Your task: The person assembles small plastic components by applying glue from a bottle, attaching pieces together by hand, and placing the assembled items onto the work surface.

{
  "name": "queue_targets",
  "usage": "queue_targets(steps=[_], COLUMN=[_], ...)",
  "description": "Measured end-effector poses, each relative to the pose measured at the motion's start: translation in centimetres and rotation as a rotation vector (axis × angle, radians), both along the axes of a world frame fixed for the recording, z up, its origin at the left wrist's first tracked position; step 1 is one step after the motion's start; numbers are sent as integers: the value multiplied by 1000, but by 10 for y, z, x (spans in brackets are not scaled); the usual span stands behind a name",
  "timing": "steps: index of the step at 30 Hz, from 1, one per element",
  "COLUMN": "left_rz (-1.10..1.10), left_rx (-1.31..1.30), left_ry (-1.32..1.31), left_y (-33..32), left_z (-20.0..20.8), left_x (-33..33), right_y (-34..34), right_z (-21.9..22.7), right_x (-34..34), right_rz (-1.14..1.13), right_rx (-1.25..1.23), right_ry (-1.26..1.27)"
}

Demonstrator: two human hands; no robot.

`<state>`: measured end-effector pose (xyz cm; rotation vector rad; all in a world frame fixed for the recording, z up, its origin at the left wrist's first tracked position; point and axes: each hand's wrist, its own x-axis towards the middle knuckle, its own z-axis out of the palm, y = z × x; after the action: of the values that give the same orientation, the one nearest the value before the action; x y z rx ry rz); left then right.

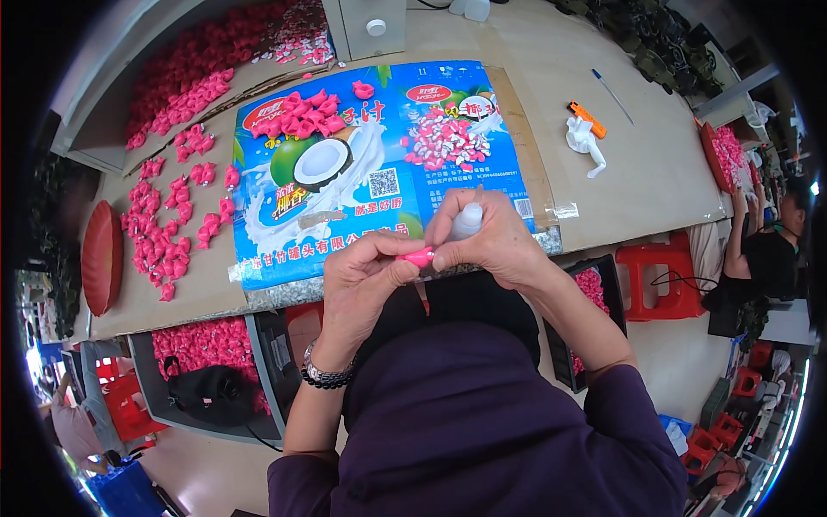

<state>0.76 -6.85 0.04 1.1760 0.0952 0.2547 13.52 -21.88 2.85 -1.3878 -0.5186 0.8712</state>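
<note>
Left hand [363, 277] pinches one pink plastic piece [418, 257] between thumb and fingers, held up at about the middle of the surface's [624, 194] near edge. Right hand [501, 243] grips a small white bottle [468, 221], thumb at the piece's right end. Blue printed cardboard [379, 181] reaches that near edge: heaped pink pieces [301, 115] toward its far-left corner, small pink-and-white parts [448, 140] toward its far-right. Red tray [102, 258] at the surface's left edge.

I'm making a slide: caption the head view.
Left hand holds a pink piece; right hand holds a white bottle near blue cardboard.
</note>
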Motion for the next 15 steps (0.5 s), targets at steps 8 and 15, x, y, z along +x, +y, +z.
queue_targets(steps=[8, 15], left_rz=[36, 68], left_rx=[87, 42], left_ry=[-75, -92], left_y=[-3, -5], left_z=[0, -3], left_x=[2, 2], right_y=[-1, -1], right_z=[-9, -9], right_x=[-4, -10], right_rz=[-16, -54], right_rx=[62, 159], right_ry=[-39, -132])
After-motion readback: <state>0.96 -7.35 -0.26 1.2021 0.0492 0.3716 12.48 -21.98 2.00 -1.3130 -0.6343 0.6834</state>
